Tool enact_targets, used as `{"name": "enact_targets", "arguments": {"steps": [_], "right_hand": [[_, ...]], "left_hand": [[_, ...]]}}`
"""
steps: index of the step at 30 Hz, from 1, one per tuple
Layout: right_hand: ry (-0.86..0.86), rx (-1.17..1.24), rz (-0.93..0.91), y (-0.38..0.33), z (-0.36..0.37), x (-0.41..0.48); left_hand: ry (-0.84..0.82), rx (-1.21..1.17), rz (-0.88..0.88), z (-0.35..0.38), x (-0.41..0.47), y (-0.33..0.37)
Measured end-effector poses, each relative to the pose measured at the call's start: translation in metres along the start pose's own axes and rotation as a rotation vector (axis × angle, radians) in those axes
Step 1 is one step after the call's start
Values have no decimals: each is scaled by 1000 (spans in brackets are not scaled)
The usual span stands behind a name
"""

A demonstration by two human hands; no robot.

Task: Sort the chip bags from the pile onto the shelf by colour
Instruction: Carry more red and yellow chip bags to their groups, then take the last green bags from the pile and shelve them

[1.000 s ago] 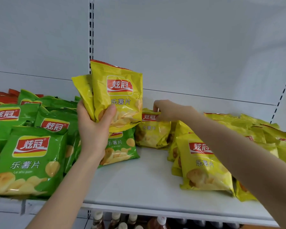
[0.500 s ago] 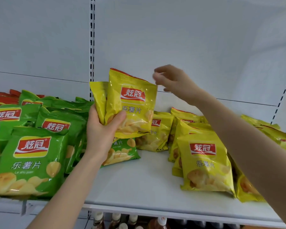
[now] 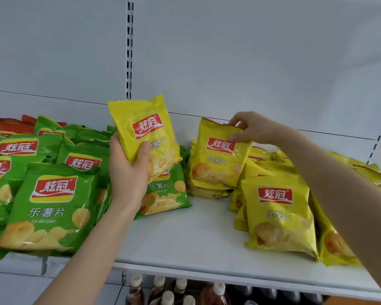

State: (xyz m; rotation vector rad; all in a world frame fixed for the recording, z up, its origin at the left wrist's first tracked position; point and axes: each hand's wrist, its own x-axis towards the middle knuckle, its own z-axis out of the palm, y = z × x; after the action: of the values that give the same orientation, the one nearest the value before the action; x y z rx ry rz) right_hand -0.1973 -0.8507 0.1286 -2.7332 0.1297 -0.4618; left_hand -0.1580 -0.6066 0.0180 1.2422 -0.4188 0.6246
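Left hand (image 3: 128, 172): closed around a yellow chip bag (image 3: 147, 137), which is held tilted above the green bags (image 3: 51, 205).
Right hand (image 3: 253, 128): top corner of a second yellow bag (image 3: 218, 159) is pinched between thumb and fingers; this bag is propped upright on the yellow pile (image 3: 279, 216).
Shelf (image 3: 196, 234): white, bare in the middle; green bags are laid at left, yellow at right, red bags (image 3: 7, 126) at far left rear.
Backing: plain white panels with slotted uprights (image 3: 129, 51).
Below: capped bottles (image 3: 167, 291) are seen.

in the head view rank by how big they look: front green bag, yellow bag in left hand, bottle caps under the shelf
1. front green bag, largest, though nearest the camera
2. yellow bag in the left hand
3. bottle caps, far smaller
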Motion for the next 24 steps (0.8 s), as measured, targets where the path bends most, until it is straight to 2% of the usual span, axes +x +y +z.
{"name": "enact_targets", "arguments": {"steps": [4, 10, 11, 13, 15, 16, 18, 21, 22, 24], "right_hand": [[-12, -79, 29, 4, 26, 8], [-73, -268, 17, 2, 51, 15], [-56, -254, 31, 3, 49, 14], [102, -125, 27, 0, 37, 10], [284, 93, -58, -10, 24, 1], [292, 215, -107, -16, 19, -4], [166, 344, -174, -30, 15, -15], [-22, 144, -195, -33, 22, -21], [-29, 62, -186, -30, 25, -20], [-8, -20, -156, -22, 29, -17]], "left_hand": [[-49, -24, -6, 1, -4, 3], [-219, -72, -143, -1, -8, -2], [-253, -75, -166, -1, -9, -2], [-319, -81, -203, 0, -9, -3], [-385, -76, -241, 2, -10, -3], [-422, -80, -266, 5, -11, -3], [-500, -73, -321, 11, -13, -4], [-593, -6, -359, 25, -17, -9], [-610, 73, -325, 29, -19, -11], [-610, 351, -136, 34, -25, -17]]}}
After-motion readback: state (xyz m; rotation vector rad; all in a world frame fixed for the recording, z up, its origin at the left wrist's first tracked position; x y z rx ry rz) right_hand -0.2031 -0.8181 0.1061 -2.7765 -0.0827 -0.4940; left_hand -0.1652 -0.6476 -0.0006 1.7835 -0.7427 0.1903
